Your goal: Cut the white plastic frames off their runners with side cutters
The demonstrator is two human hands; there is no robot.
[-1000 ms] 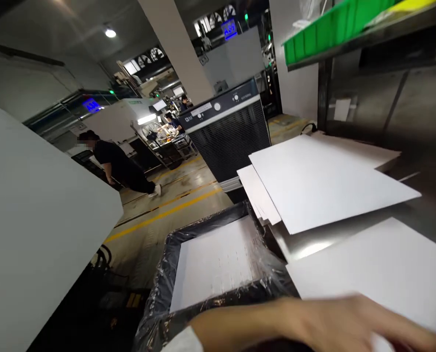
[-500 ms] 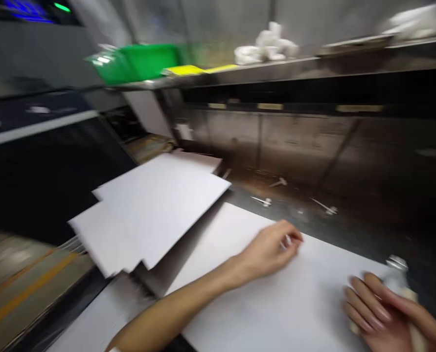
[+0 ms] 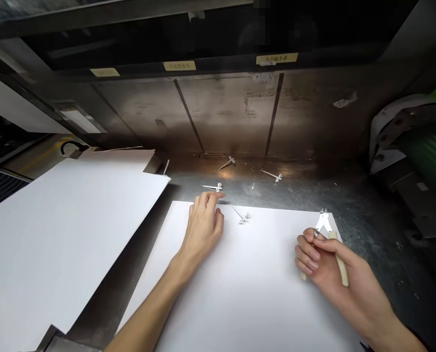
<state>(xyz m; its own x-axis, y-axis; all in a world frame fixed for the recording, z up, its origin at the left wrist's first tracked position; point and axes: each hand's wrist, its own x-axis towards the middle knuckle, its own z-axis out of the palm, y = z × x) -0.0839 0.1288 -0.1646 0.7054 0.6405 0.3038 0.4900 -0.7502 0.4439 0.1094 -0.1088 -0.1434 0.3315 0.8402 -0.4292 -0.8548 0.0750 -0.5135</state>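
Note:
My left hand (image 3: 203,222) hovers at the back left edge of a white sheet (image 3: 240,283), its index finger stretched beside a small white plastic piece (image 3: 215,187). Nothing shows in its fingers. Another white piece with a thin stem (image 3: 242,217) lies on the sheet just right of that hand. Over the right side of the sheet, my right hand (image 3: 324,259) is closed around cutting pliers (image 3: 324,222) with cream handles, their jaws pointing away from me. Two more plastic pieces, one left (image 3: 229,162) and one right (image 3: 274,176), lie on the dark metal bench.
A stack of white sheets (image 3: 67,210) covers the left side. Behind the bench stands a metal back panel (image 3: 232,112) below a dark ledge with yellow labels (image 3: 180,65). Dark machinery with a green ribbed part (image 3: 432,146) is at the right.
The view has swung to the right and closer to the bench. My left hand's fingers have opened and a white piece now lies beside it on the sheet. The pliers remain in my right hand.

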